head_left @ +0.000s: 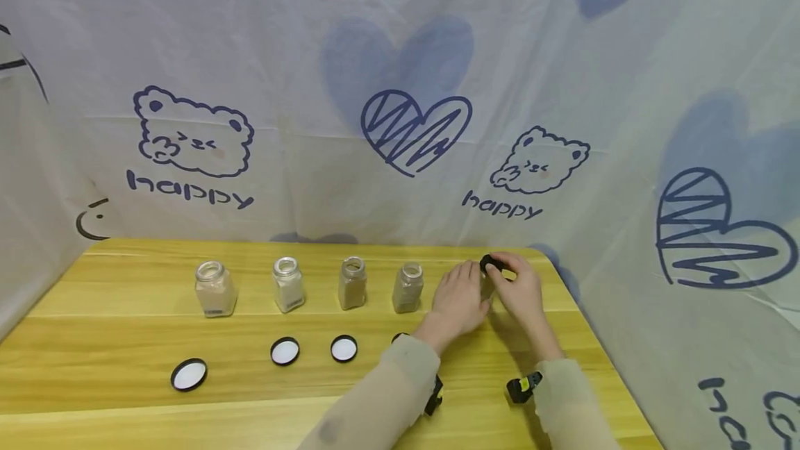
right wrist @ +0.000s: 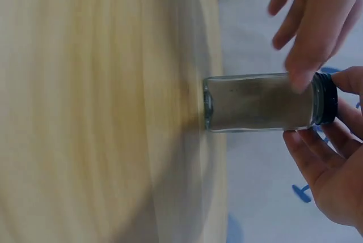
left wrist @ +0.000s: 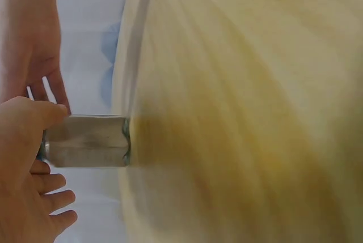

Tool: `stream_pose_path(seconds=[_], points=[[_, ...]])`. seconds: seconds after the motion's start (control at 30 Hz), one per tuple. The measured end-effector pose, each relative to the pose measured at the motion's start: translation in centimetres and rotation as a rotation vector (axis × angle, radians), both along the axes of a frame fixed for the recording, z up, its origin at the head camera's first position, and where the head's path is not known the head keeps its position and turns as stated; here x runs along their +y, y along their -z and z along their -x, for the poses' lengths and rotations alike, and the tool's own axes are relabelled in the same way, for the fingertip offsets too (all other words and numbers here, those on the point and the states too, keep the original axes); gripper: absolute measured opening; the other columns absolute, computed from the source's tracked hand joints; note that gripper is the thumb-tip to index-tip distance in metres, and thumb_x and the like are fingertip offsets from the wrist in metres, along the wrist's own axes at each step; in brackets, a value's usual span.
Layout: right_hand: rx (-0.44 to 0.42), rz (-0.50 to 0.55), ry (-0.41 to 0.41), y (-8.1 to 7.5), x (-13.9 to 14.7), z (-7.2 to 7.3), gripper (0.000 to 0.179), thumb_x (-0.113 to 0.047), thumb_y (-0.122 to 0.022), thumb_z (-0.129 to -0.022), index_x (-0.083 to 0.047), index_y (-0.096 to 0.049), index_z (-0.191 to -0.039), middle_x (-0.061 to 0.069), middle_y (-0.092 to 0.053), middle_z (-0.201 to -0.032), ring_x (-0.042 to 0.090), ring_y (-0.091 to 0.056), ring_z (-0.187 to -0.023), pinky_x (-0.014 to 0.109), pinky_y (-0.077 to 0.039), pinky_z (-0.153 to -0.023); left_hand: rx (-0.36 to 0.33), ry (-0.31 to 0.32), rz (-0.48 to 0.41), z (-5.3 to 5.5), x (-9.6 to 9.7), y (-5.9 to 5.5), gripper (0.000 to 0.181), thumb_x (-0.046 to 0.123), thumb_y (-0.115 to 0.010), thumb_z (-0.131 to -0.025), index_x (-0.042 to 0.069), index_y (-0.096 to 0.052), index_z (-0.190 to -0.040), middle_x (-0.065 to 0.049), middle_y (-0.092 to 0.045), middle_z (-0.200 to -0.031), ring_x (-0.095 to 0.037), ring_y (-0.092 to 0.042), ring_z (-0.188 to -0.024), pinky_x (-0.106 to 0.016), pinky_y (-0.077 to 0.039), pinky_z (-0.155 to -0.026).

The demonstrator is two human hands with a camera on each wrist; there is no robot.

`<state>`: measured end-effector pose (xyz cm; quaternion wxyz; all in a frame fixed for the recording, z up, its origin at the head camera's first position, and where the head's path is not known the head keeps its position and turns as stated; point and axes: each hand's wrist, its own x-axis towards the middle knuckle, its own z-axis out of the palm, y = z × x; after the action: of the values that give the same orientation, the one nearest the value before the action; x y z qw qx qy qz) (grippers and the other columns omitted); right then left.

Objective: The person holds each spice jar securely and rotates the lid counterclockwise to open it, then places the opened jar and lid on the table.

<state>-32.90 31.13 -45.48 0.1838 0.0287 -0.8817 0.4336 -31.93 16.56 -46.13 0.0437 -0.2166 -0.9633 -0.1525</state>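
Note:
A glass jar [right wrist: 258,102] of pale brownish contents stands upright at the table's right end, with a black lid [right wrist: 326,99] at its mouth. My left hand [head_left: 461,297] steadies this jar between thumb and fingers near the shoulder; its other fingers [left wrist: 57,200] spread out beyond the glass. The right hand [head_left: 520,292] pinches the lid's rim from above, thumb on one side and fingers on the other. Whether the lid sits fully down on the thread, I cannot tell. In the head view the hands cover most of the jar.
Several uncapped jars, such as the leftmost jar [head_left: 215,290] and the nearest jar [head_left: 408,289], stand in a row to the left. Upturned lids [head_left: 189,374] lie before them; one lid [head_left: 400,337] is partly behind the left forearm. A printed cloth [head_left: 300,89] hangs behind the table [head_left: 112,339].

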Motion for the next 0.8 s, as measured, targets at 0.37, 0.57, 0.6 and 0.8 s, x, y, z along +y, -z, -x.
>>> stream_pose_path(seconds=[0.37, 0.57, 0.6, 0.8], points=[[-0.044, 0.038, -0.022, -0.3, -1.6, -2.4, 0.030, -0.011, -0.075, -0.095, -0.002, -0.073, -0.124, 0.017, -0.066, -0.130, 0.034, -0.064, -0.118, 0.038, -0.061, -0.092, 0.257, -0.070, -0.006, -1.5, -0.9, 2.0, 0.063, 0.045, -0.064, -0.102, 0.001, -0.050, -0.145, -0.010, -0.058, -0.135, -0.023, -0.056, -0.126, -0.035, -0.047, -0.111], [-0.110, 0.025, -0.070, -0.8, -1.7, -3.1, 0.032, -0.016, -0.077, -0.095, -0.005, -0.073, -0.125, 0.014, -0.066, -0.129, 0.031, -0.062, -0.121, 0.027, -0.058, -0.091, 0.242, -0.107, 0.023, -2.4, -1.2, 1.8, 0.060, 0.047, -0.067, -0.101, 0.002, -0.054, -0.139, -0.008, -0.060, -0.127, -0.022, -0.056, -0.122, -0.034, -0.047, -0.109], [-0.115, 0.024, -0.076, -0.9, -1.7, -3.2, 0.032, -0.016, -0.077, -0.095, -0.006, -0.073, -0.125, 0.013, -0.066, -0.129, 0.031, -0.062, -0.121, 0.029, -0.058, -0.092, 0.239, -0.107, 0.032, -2.5, -1.3, 1.7, 0.058, 0.046, -0.066, -0.101, 0.003, -0.055, -0.138, -0.008, -0.060, -0.126, -0.022, -0.057, -0.121, -0.034, -0.047, -0.109], [-0.132, 0.013, -0.129, -1.1, -1.7, -3.4, 0.043, -0.016, -0.083, -0.090, -0.003, -0.070, -0.129, 0.017, -0.064, -0.130, 0.034, -0.062, -0.119, 0.044, -0.060, -0.095, 0.288, -0.094, 0.061, -2.9, -2.0, 1.6, 0.049, 0.042, -0.069, -0.100, 0.005, -0.059, -0.130, -0.006, -0.062, -0.117, -0.022, -0.059, -0.114, -0.035, -0.047, -0.108]])
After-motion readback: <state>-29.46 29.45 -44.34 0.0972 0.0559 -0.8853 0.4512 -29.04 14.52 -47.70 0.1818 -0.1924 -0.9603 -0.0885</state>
